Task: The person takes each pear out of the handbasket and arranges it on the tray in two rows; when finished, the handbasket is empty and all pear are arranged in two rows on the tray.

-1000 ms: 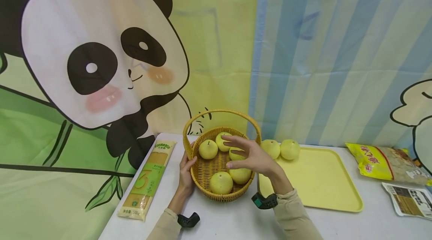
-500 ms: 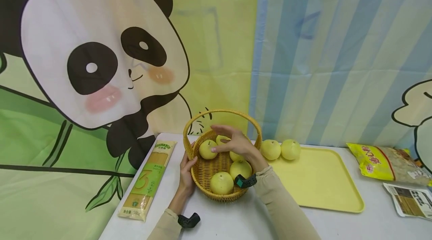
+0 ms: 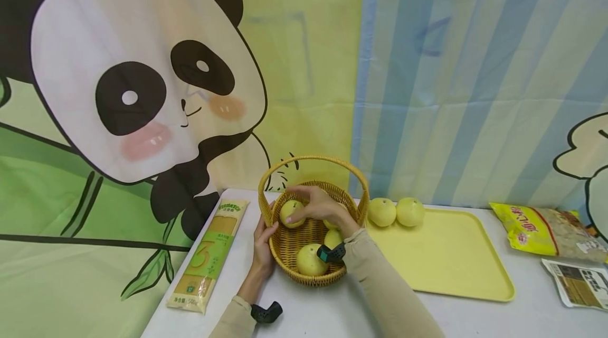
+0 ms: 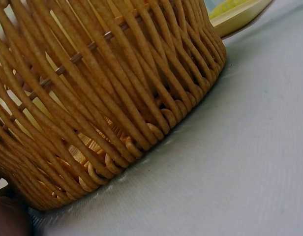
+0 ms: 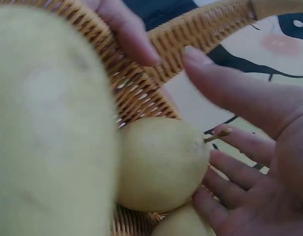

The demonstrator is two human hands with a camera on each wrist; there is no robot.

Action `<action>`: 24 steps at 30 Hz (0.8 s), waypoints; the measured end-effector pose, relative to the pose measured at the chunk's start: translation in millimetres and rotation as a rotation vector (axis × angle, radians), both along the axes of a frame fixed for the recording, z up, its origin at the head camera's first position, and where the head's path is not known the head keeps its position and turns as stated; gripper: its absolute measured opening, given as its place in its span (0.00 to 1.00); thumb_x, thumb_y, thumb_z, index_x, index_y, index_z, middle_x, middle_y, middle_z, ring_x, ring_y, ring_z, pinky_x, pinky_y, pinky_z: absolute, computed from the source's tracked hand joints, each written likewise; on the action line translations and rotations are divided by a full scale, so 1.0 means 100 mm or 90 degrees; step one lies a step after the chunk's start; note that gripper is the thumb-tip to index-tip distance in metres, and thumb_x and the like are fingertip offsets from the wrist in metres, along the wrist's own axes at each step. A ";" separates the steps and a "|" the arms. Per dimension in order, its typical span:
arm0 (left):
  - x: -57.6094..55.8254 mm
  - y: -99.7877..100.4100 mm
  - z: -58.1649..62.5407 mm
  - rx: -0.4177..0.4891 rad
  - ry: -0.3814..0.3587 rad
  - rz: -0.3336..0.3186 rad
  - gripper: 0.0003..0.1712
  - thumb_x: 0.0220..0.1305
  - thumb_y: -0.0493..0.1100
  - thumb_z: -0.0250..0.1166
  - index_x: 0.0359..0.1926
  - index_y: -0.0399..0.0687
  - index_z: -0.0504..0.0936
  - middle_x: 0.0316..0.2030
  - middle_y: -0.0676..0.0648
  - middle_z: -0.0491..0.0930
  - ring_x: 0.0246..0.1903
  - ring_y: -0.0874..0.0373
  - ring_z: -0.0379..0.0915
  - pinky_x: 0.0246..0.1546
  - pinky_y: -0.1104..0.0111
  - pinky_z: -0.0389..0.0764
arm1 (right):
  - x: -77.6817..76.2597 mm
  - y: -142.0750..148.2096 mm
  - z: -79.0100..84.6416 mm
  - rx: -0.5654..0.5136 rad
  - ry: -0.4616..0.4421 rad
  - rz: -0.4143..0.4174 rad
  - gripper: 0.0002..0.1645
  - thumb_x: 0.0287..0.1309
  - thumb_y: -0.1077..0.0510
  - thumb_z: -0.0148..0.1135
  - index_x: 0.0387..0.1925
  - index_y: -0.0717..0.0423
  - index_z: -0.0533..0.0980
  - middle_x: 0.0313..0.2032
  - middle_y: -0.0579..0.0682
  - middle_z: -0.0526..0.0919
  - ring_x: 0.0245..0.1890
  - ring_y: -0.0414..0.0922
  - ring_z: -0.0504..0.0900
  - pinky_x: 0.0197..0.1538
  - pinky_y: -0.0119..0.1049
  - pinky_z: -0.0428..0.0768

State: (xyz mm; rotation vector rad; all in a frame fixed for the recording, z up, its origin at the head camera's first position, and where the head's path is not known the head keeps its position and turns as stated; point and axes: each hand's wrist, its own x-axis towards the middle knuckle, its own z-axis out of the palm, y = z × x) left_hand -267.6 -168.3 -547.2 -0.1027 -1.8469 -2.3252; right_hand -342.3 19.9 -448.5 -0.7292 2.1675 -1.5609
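Note:
A woven basket (image 3: 293, 241) with a tall arched handle holds several pale yellow pears. My left hand (image 3: 262, 251) grips its left side, thumb at the rim; the left wrist view shows mainly the basket's wall (image 4: 117, 78). My right hand (image 3: 319, 206) reaches in under the handle, around the back-left pear (image 3: 288, 211). In the right wrist view its fingers (image 5: 230, 172) lie along the stemmed pear (image 5: 159, 164), while the thumb stands away from it. Another pear (image 5: 48, 123) looms blurred in front. The front pear (image 3: 310, 260) sits by the right wrist, and the arm partly hides others.
Two more pears (image 3: 382, 212) lie at the back-left corner of a yellow tray (image 3: 446, 253) right of the basket. A noodle packet (image 3: 209, 256) lies to the left. At the far right are a yellow food bag (image 3: 537, 229) and a smaller pouch (image 3: 577, 282). A printed curtain hangs behind.
My right hand has moved left and down into the basket, from over the right-hand pears to the back-left pear. My left hand stays on the basket.

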 end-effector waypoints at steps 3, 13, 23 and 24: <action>-0.01 0.00 0.00 0.008 0.007 -0.005 0.35 0.75 0.42 0.50 0.81 0.58 0.63 0.78 0.47 0.64 0.77 0.51 0.59 0.69 0.76 0.66 | 0.02 -0.05 -0.01 0.075 0.033 0.002 0.53 0.47 0.57 0.86 0.75 0.53 0.72 0.74 0.55 0.73 0.76 0.57 0.68 0.78 0.56 0.65; -0.02 0.01 -0.01 0.004 0.009 -0.008 0.36 0.74 0.42 0.49 0.82 0.57 0.62 0.80 0.47 0.62 0.79 0.50 0.56 0.69 0.77 0.66 | 0.06 -0.08 0.01 0.173 0.134 0.022 0.47 0.43 0.66 0.85 0.69 0.57 0.78 0.68 0.57 0.81 0.69 0.58 0.77 0.72 0.54 0.73; -0.01 0.00 -0.01 0.000 0.001 -0.007 0.36 0.74 0.42 0.49 0.82 0.58 0.62 0.79 0.47 0.63 0.80 0.51 0.56 0.69 0.79 0.65 | 0.04 -0.12 -0.08 0.167 0.056 0.023 0.42 0.42 0.65 0.86 0.62 0.51 0.82 0.69 0.54 0.80 0.71 0.57 0.74 0.75 0.56 0.69; 0.00 -0.01 -0.01 0.000 0.001 -0.007 0.36 0.74 0.42 0.49 0.82 0.58 0.62 0.79 0.47 0.63 0.80 0.51 0.56 0.69 0.79 0.65 | 0.04 -0.12 -0.09 0.167 0.054 0.026 0.41 0.41 0.66 0.86 0.61 0.51 0.82 0.69 0.55 0.80 0.72 0.57 0.73 0.75 0.56 0.68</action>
